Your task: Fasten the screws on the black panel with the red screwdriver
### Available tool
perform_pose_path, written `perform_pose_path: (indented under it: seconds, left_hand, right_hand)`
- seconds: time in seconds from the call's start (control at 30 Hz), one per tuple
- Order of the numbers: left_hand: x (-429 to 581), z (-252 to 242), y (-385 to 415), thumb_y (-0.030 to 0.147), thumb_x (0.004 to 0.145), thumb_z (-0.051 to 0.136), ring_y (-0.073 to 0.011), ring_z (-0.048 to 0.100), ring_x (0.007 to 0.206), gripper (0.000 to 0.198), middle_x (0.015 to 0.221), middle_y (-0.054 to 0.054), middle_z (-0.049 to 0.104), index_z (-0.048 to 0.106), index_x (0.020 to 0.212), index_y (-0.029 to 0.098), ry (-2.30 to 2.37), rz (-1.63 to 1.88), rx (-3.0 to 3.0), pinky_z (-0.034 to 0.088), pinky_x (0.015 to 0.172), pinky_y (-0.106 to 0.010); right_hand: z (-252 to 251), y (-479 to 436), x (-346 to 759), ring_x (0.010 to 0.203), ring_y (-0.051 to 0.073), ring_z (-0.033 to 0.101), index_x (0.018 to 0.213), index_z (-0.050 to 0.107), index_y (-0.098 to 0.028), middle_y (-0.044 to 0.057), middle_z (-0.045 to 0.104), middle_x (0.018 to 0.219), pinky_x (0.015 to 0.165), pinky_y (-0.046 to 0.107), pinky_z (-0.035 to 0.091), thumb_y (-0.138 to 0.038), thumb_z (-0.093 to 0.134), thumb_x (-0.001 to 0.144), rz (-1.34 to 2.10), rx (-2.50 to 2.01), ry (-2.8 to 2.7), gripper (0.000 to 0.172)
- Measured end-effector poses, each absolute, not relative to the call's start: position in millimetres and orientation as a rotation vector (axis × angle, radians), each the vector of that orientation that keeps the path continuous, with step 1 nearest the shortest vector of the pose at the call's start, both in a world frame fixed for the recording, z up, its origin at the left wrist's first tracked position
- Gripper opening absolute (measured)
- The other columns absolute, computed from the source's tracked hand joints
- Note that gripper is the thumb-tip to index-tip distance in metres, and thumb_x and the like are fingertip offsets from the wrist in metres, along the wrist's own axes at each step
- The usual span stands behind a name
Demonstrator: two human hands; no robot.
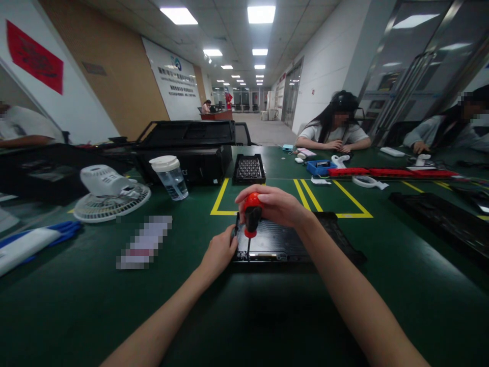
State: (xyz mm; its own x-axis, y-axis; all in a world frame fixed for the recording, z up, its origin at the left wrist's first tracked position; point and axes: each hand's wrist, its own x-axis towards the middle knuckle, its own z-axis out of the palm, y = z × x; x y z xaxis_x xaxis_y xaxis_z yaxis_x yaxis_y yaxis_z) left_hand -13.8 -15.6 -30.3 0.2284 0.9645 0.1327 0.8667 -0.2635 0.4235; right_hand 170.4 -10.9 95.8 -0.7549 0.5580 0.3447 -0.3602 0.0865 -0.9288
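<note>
Beneath ceiling lights point(261, 15), over green tabletop point(194, 224), clamping right fingers point(248, 190) on screwdriver point(252, 219), left fingers point(229, 235) on panel point(284, 235), facing yellow tape point(224, 213) beyond.

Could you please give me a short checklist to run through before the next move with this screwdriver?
1. Screwdriver gripped in the right hand: ok.
2. Shaft pointing down at the near edge of the black panel: ok.
3. Left hand at the panel's left edge: ok.
4. Tip properly seated: cannot tell, too small.
5. Lid on the cup: ok.
</note>
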Motion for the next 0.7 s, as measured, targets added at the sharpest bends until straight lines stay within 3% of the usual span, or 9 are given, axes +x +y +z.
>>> perform_pose_path:
  seconds: [0.7]
  left_hand:
    - [-13.5, -32.8, -14.7, 0.023, 0.085, 0.040, -0.0191, 0.062, 0.080, 0.031, 0.089, -0.008, 0.065, 0.048, 0.114, 0.016, 1.698, 0.562, 2.245, 0.043, 0.073, -0.026]
  right_hand:
    - [98.8, -14.8, 174.2, 0.079, 0.012, 0.058, 0.103, 0.061, -0.015, 0.004, 0.058, 0.089, 0.073, 0.026, 0.048, -0.027, 0.054, 0.082, 1.502, -0.240, -1.895, 0.024]
